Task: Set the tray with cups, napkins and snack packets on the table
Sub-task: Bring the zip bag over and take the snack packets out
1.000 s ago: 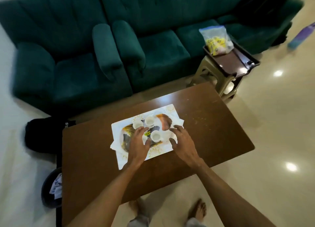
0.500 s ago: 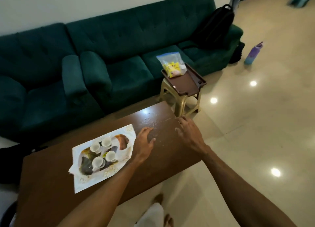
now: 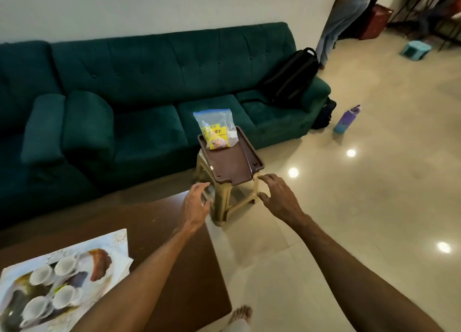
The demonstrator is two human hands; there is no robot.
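Note:
A brown tray [image 3: 232, 164] lies on a beige plastic stool [image 3: 224, 199] in front of the sofa. At the tray's far end stands a clear zip bag [image 3: 215, 128] with yellow snack packets inside. My left hand [image 3: 195, 205] and my right hand [image 3: 279, 197] reach out toward the stool, both empty with fingers spread, just short of the tray's near edge. At the lower left, several white cups [image 3: 50, 289] sit on a white patterned mat [image 3: 117, 242] on the brown table [image 3: 174, 232].
A dark green sofa [image 3: 139, 87] runs along the wall, with a black backpack [image 3: 291, 77] on its right end. A purple bottle [image 3: 346, 119] stands on the glossy tiled floor. A person stands far back at the upper right.
My view has swung right, away from the mat with cups. Both hands have left the table and stretched toward the stool and its tray.

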